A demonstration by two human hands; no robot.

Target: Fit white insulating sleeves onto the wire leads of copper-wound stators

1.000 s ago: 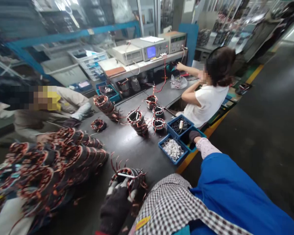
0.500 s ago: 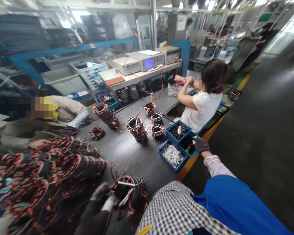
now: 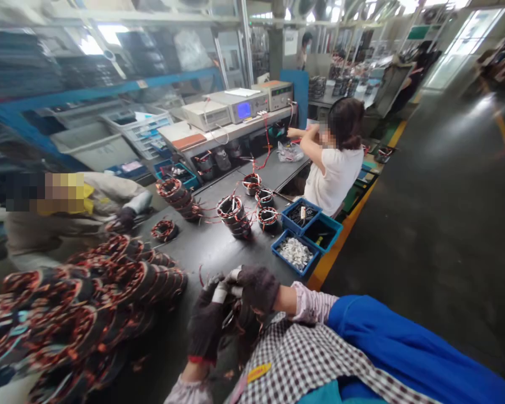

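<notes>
My left hand (image 3: 208,317), in a dark glove with pale fingertips, is closed with its fingertips meeting those of my right hand (image 3: 256,289). The right hand, gloved alike, is also closed in a pinch. Both are over a wound motor stator (image 3: 244,321) close to my checked apron; the hands cover most of it. A thin copper lead (image 3: 201,275) sticks up beside the left fingers. Whatever is pinched between the fingertips is too small and hidden to make out.
Stacked stators (image 3: 109,280) fill the table's left side; more stator stacks (image 3: 233,216) stand mid-table. Blue bins hold white pieces (image 3: 295,252) and black pieces (image 3: 302,214). One co-worker (image 3: 332,163) sits at the far right side, another (image 3: 76,219) at left. Test instruments (image 3: 244,106) stand behind.
My right hand has come from the blue bins at the table edge to the near stator. My left hand has moved up and right, and the two now meet over the stator.
</notes>
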